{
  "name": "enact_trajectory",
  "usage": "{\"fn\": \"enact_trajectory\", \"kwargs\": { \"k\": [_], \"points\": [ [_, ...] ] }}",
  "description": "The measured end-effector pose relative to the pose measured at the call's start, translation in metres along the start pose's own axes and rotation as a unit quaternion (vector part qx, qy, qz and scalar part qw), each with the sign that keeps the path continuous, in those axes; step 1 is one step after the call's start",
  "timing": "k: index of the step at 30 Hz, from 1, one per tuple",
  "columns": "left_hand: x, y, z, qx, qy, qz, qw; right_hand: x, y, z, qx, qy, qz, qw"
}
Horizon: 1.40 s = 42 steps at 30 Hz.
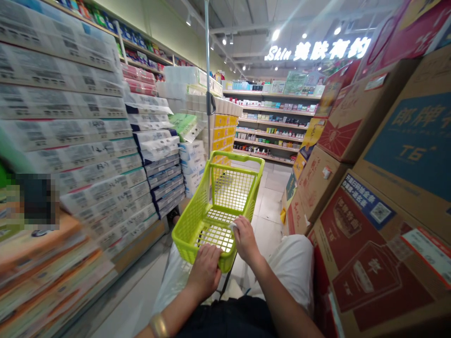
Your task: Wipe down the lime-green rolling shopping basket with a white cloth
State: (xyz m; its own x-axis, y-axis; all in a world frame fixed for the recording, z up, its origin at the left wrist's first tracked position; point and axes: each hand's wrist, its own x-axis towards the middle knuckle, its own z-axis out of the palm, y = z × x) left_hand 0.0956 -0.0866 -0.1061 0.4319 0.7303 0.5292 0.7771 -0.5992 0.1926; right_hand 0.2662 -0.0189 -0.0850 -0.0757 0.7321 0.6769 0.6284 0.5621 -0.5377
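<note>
A lime-green plastic shopping basket cart (197,216) stands in front of me in a narrow shop aisle, with nothing visible inside it. My left hand (204,272) is closed around its near rim. My right hand (244,239) rests on the same rim a little to the right, fingers curled over a small white thing (232,226) that I cannot make out. A gold bangle (158,325) sits on my left wrist. My lap in white and dark clothing fills the bottom of the view.
Stacked packs of tissue paper (88,155) line the left side. Large brown and red cardboard boxes (369,197) are piled on the right. Shelves of small goods (275,126) stand at the aisle's far end under a lit sign. A thin pole (207,70) rises ahead.
</note>
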Motion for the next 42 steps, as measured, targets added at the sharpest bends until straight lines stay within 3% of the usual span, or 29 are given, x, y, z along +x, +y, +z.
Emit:
{"fn": "enact_trajectory", "kwargs": {
  "k": [4,8,11,15,18,23,27,31,36,39,42],
  "points": [
    [-0.004,-0.002,0.000,0.001,0.015,0.003,1.000,-0.037,-0.017,0.008,0.026,0.020,-0.007,0.999],
    [-0.009,-0.005,0.000,0.015,0.040,0.015,0.999,-0.071,-0.038,0.009,0.040,-0.028,-0.050,0.998],
    [-0.009,-0.005,-0.001,0.014,0.030,0.012,0.999,-0.057,-0.030,0.005,0.033,-0.046,-0.057,0.997],
    [-0.006,-0.002,0.000,0.011,0.011,0.002,1.000,-0.009,0.003,0.001,0.019,0.008,-0.002,1.000],
    [-0.004,-0.001,-0.001,0.012,0.003,-0.002,1.000,0.007,0.014,0.002,0.013,0.031,0.027,0.999],
    [-0.008,-0.003,-0.004,0.004,-0.001,-0.005,1.000,-0.036,-0.017,0.007,0.038,0.026,-0.008,0.999],
    [-0.012,-0.005,-0.005,0.008,0.011,0.003,1.000,-0.067,-0.043,0.006,0.025,-0.013,-0.053,0.998],
    [-0.011,-0.004,-0.007,0.003,-0.008,-0.007,1.000,-0.045,-0.031,-0.005,0.003,-0.050,-0.072,0.996],
    [-0.008,-0.001,-0.009,-0.001,-0.038,-0.018,0.999,0.001,-0.005,-0.010,0.020,0.014,-0.030,0.999],
    [-0.008,-0.001,-0.008,0.002,-0.034,-0.013,0.999,-0.008,-0.011,-0.004,0.027,0.033,-0.013,0.999],
    [-0.010,-0.003,-0.008,0.009,-0.012,-0.002,1.000,-0.041,-0.031,0.003,0.029,0.014,-0.020,0.999]
  ]
}}
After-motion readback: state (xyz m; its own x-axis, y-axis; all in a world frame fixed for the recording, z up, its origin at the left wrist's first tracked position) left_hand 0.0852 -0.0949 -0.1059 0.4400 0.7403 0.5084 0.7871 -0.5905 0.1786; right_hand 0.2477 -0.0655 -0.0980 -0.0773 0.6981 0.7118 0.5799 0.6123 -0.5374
